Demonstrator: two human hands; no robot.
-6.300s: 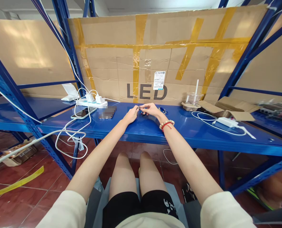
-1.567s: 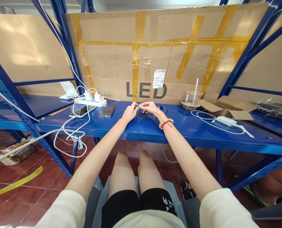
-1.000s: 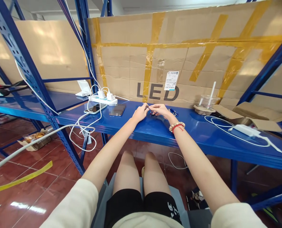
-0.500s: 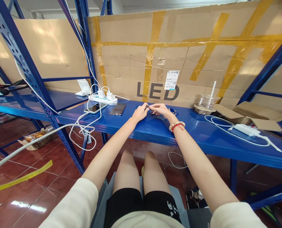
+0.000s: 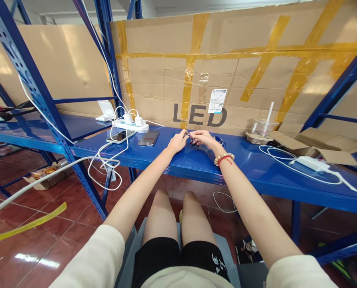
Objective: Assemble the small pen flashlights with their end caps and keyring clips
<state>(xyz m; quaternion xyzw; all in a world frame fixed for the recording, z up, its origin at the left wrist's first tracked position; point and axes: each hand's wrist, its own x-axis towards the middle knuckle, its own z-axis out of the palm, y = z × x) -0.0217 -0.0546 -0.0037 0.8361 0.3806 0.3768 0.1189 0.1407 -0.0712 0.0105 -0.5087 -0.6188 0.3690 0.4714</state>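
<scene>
Both hands meet fingertip to fingertip just above the blue shelf top [image 5: 241,164]. My left hand [image 5: 177,142] is closed in a pinch around something tiny, mostly hidden by the fingers. My right hand [image 5: 203,138] pinches at the same spot, its thumb and forefinger almost touching the left fingertips. A small dark, shiny object [image 5: 193,141] shows just below the right fingers; its kind is too small to make out. Behind the right wrist lies a little blue item [image 5: 220,141], partly covered by the hand.
Left of the hands lie a phone [image 5: 121,137], a dark flat device [image 5: 148,138] and a white power strip [image 5: 130,126] with tangled cables. To the right are a plastic cup with a straw [image 5: 264,127], a white adapter [image 5: 312,163] and an opened carton [image 5: 325,142]. A large cardboard panel [image 5: 154,88] stands behind.
The right fingers have shifted very slightly at the pinch, and a bit more of the dark object shows below them. Arms and surroundings stay put.
</scene>
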